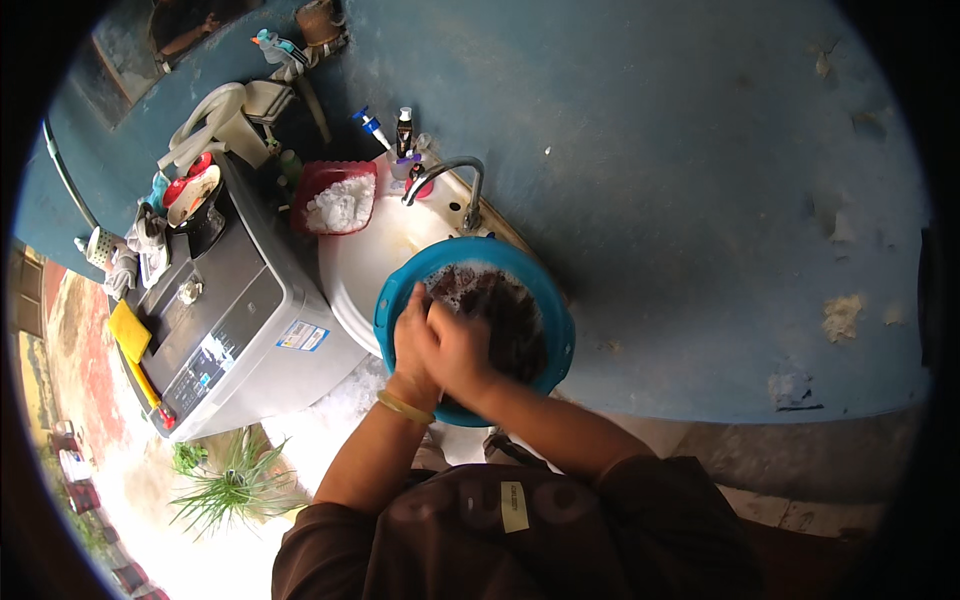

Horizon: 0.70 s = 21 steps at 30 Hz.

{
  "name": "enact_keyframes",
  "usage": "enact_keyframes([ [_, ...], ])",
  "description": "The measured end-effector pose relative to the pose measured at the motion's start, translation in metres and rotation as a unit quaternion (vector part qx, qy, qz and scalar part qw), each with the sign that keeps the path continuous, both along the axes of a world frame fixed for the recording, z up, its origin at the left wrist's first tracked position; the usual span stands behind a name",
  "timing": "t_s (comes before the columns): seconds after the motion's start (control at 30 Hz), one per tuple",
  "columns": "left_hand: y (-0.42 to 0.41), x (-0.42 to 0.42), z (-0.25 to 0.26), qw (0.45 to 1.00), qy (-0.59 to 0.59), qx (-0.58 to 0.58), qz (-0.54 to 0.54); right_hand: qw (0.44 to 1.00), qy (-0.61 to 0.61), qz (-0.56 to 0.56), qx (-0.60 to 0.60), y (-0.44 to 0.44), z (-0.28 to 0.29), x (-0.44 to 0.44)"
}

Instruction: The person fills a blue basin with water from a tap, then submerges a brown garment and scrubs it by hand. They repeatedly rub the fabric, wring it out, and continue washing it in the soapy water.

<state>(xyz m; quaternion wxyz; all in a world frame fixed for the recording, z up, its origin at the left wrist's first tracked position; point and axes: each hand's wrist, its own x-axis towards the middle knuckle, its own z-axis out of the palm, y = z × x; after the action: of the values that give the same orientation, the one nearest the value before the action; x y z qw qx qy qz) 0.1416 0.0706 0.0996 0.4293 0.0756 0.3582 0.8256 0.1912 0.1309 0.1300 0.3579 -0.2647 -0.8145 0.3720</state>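
A blue plastic basin stands at the front of the white washbasin, holding dark wet fabric in sudsy water. Over the basin's left half, my left hand and my right hand are pressed together. The right one is blurred, with its fingers curled against the left palm. Whether any fabric is squeezed between them is hidden. A yellowish bangle circles my left wrist.
Behind the basin are the white sink, a curved metal faucet and a red tub of white powder or foam. A washing machine bearing a yellow brush stands left. A blue wall rises at right; a potted plant sits lower left.
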Motion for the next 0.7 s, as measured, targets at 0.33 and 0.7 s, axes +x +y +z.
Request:
enact_keyframes([
  [0.33,0.012,-0.003,-0.006,0.996,-0.085,-0.01,-0.017,0.998,0.045,-0.014,0.029,-0.001,0.004,-0.002],
  [0.7,0.006,0.006,0.028,0.974,-0.181,-0.13,-0.051,0.998,-0.037,-0.053,-0.018,0.038,-0.008,-0.015],
])
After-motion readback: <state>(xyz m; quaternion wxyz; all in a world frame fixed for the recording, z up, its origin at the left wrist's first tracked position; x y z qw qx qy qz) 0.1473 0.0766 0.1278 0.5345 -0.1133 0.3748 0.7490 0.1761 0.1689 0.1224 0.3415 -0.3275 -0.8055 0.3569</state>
